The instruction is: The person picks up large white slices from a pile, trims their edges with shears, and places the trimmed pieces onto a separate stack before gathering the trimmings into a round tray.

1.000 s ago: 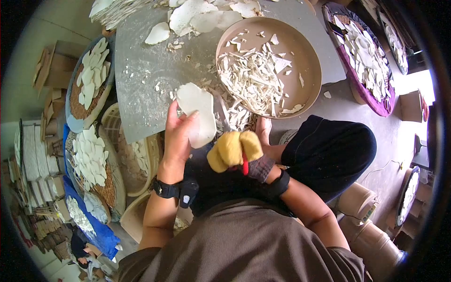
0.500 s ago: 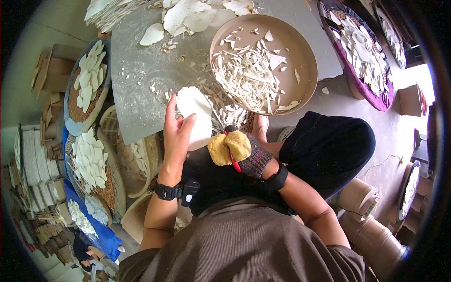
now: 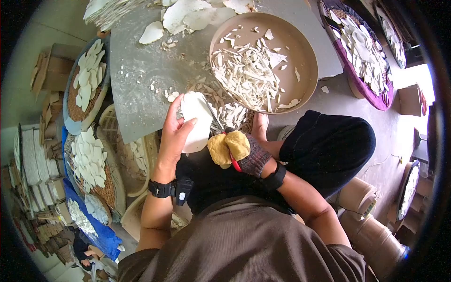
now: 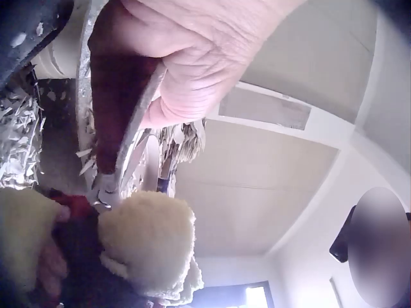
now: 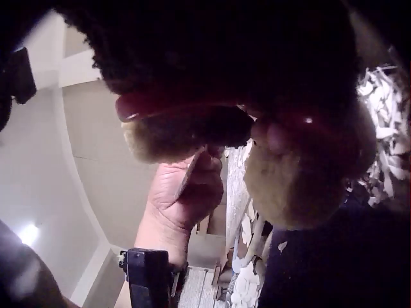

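In the head view my bare left hand (image 3: pixel 174 134) pinches a flat, pale white slab (image 3: pixel 197 124) between thumb and fingers. The left wrist view shows that slab (image 4: pixel 138 119) nearly edge-on below the thumb. My right hand (image 3: pixel 253 157), in a dark knitted glove, grips red-handled shears (image 3: pixel 217 120). Thick yellow padding (image 3: pixel 228 148) wraps the handles and covers much of the fingers. The metal blades lie right at the slab's right edge. In the right wrist view the padding (image 5: pixel 292 186) is dark in front, with the left hand (image 5: pixel 176 199) beyond.
A round tan tray (image 3: pixel 300 84) of white shards sits on the grey table (image 3: pixel 141 103), overhanging its near edge. Larger white slabs (image 3: pixel 183 19) lie at the back. Laden baskets (image 3: pixel 115 120) stand left; a purple-rimmed one (image 3: pixel 380 101) stands right. A bare foot (image 3: pixel 260 126) shows below the tray.
The slab has turned and tilted in the left hand, which moved slightly left and down lately. The right hand swung the shears round to the slab's right edge, then stayed nearly still.
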Demonstrator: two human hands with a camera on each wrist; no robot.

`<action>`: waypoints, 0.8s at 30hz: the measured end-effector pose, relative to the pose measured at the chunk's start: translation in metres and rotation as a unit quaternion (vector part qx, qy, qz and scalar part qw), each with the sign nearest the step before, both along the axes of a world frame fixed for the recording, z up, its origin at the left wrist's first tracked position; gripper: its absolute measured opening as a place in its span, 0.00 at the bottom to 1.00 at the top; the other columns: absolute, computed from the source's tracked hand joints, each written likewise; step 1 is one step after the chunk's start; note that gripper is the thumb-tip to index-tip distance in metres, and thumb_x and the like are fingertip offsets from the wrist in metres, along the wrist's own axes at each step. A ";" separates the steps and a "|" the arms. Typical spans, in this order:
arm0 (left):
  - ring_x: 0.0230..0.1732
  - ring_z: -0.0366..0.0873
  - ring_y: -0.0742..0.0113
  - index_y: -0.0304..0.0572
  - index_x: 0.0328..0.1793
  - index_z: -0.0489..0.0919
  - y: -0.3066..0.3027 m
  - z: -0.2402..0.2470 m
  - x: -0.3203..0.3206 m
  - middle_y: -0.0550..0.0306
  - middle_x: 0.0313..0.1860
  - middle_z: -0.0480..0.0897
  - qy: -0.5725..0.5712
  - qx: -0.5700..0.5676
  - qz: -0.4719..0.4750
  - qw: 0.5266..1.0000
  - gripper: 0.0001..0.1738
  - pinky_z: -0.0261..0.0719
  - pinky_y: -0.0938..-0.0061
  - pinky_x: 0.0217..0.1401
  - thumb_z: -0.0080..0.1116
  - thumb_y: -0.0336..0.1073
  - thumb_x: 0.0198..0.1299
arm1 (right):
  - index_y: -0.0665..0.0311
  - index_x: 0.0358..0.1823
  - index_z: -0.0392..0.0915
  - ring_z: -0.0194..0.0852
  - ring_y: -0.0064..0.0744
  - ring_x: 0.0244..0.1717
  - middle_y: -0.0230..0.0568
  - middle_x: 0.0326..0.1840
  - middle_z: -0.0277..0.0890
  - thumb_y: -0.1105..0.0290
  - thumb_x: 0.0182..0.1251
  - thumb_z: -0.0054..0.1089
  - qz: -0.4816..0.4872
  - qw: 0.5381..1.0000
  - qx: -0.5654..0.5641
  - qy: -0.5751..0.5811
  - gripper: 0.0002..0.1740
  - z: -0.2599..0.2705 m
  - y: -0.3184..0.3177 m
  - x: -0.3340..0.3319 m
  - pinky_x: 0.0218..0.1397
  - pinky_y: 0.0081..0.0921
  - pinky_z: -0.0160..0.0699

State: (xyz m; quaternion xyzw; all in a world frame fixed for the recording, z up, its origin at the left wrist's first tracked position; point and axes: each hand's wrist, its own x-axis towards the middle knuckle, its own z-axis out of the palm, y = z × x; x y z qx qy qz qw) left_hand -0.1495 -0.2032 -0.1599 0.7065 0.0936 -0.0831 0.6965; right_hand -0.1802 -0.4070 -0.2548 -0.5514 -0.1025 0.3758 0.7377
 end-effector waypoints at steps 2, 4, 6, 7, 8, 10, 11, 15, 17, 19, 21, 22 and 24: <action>0.48 0.73 0.74 0.38 0.72 0.55 0.001 -0.001 0.000 0.53 0.66 0.63 0.002 -0.021 -0.005 1.000 0.37 0.73 0.80 0.53 0.53 0.22 0.55 | 0.67 0.50 0.72 0.75 0.30 0.49 0.43 0.48 0.76 0.64 0.68 0.52 -0.052 0.996 0.061 0.035 0.16 -0.009 0.006 -0.006 0.55 0.27 0.73; 0.45 0.73 0.76 0.38 0.72 0.54 0.004 -0.004 0.000 0.52 0.65 0.65 -0.004 -0.028 -0.021 0.999 0.37 0.73 0.81 0.51 0.53 0.22 0.56 | 0.68 0.50 0.71 0.75 0.31 0.49 0.44 0.48 0.76 0.62 0.68 0.52 -0.064 0.993 0.099 0.011 0.17 -0.020 0.007 -0.007 0.55 0.27 0.73; 0.44 0.73 0.76 0.38 0.72 0.55 0.008 -0.008 0.002 0.53 0.66 0.63 -0.018 -0.019 -0.051 0.998 0.37 0.73 0.80 0.52 0.54 0.22 0.55 | 0.71 0.55 0.68 0.72 0.35 0.55 0.48 0.53 0.72 0.58 0.70 0.48 -0.036 0.994 0.097 -0.035 0.23 -0.020 0.004 -0.001 0.62 0.30 0.69; 0.45 0.73 0.76 0.38 0.72 0.55 0.008 -0.007 0.001 0.53 0.67 0.63 -0.013 -0.022 -0.053 0.998 0.37 0.73 0.80 0.52 0.54 0.22 0.55 | 0.72 0.56 0.66 0.71 0.37 0.57 0.50 0.55 0.71 0.55 0.70 0.45 -0.020 0.995 0.086 -0.040 0.26 -0.020 0.002 0.001 0.65 0.31 0.67; 0.45 0.73 0.76 0.38 0.72 0.55 0.006 -0.003 0.001 0.53 0.67 0.62 -0.007 -0.024 -0.056 0.998 0.37 0.72 0.80 0.53 0.54 0.22 0.55 | 0.72 0.56 0.66 0.71 0.38 0.57 0.51 0.55 0.71 0.52 0.70 0.44 -0.003 0.998 0.057 -0.008 0.28 -0.005 0.000 0.005 0.65 0.31 0.67; 0.45 0.73 0.76 0.37 0.72 0.55 0.007 -0.003 0.000 0.53 0.68 0.62 0.010 -0.035 -0.066 0.997 0.37 0.72 0.80 0.53 0.54 0.22 0.55 | 0.73 0.57 0.66 0.71 0.39 0.58 0.52 0.55 0.71 0.46 0.70 0.41 -0.034 0.992 0.058 0.104 0.33 0.002 0.001 0.003 0.65 0.32 0.66; 0.46 0.73 0.76 0.37 0.72 0.55 0.011 -0.008 0.001 0.53 0.69 0.62 0.021 -0.044 -0.072 0.996 0.37 0.72 0.80 0.53 0.54 0.22 0.55 | 0.74 0.57 0.65 0.71 0.40 0.58 0.52 0.55 0.71 0.45 0.69 0.40 -0.081 0.976 0.087 0.182 0.34 0.001 0.004 0.000 0.66 0.33 0.66; 0.49 0.76 0.72 0.40 0.73 0.54 0.018 -0.016 0.001 0.53 0.65 0.67 0.029 -0.039 -0.084 0.995 0.38 0.73 0.78 0.54 0.54 0.22 0.55 | 0.74 0.57 0.65 0.71 0.41 0.57 0.52 0.54 0.71 0.44 0.69 0.40 -0.089 0.971 0.106 0.194 0.36 0.011 0.000 0.002 0.65 0.33 0.66; 0.49 0.76 0.72 0.40 0.73 0.53 0.019 -0.013 0.003 0.52 0.64 0.67 0.030 -0.040 -0.094 0.994 0.39 0.73 0.78 0.54 0.54 0.23 0.55 | 0.74 0.57 0.65 0.72 0.41 0.57 0.52 0.54 0.71 0.45 0.69 0.40 -0.085 0.950 0.201 0.224 0.34 -0.019 -0.005 0.001 0.65 0.34 0.67; 0.50 0.75 0.73 0.41 0.74 0.53 0.022 -0.010 0.004 0.52 0.63 0.68 0.041 -0.044 -0.118 0.991 0.39 0.73 0.78 0.54 0.54 0.24 0.55 | 0.73 0.55 0.67 0.73 0.39 0.55 0.51 0.53 0.72 0.52 0.70 0.42 -0.097 0.927 0.277 0.234 0.28 -0.022 -0.002 -0.001 0.62 0.33 0.69; 0.50 0.75 0.73 0.41 0.74 0.53 0.025 -0.008 0.005 0.51 0.61 0.70 0.058 -0.054 -0.155 0.985 0.39 0.72 0.78 0.54 0.54 0.24 0.56 | 0.73 0.52 0.70 0.75 0.37 0.52 0.48 0.49 0.75 0.63 0.71 0.44 -0.114 0.929 0.294 0.194 0.19 0.011 0.008 0.000 0.57 0.31 0.74; 0.48 0.75 0.73 0.41 0.74 0.52 0.024 -0.003 0.006 0.52 0.60 0.71 0.077 -0.059 -0.164 0.982 0.39 0.72 0.79 0.53 0.55 0.24 0.55 | 0.73 0.53 0.69 0.75 0.38 0.53 0.49 0.50 0.74 0.62 0.72 0.43 -0.089 0.960 0.223 0.141 0.20 0.012 0.005 0.000 0.59 0.31 0.73; 0.45 0.75 0.75 0.41 0.74 0.52 0.022 0.008 0.007 0.53 0.59 0.72 0.114 -0.068 -0.182 0.974 0.40 0.72 0.81 0.53 0.56 0.24 0.55 | 0.73 0.55 0.67 0.73 0.39 0.55 0.50 0.53 0.73 0.60 0.73 0.40 -0.038 0.996 0.077 0.032 0.23 0.011 0.000 0.005 0.61 0.32 0.71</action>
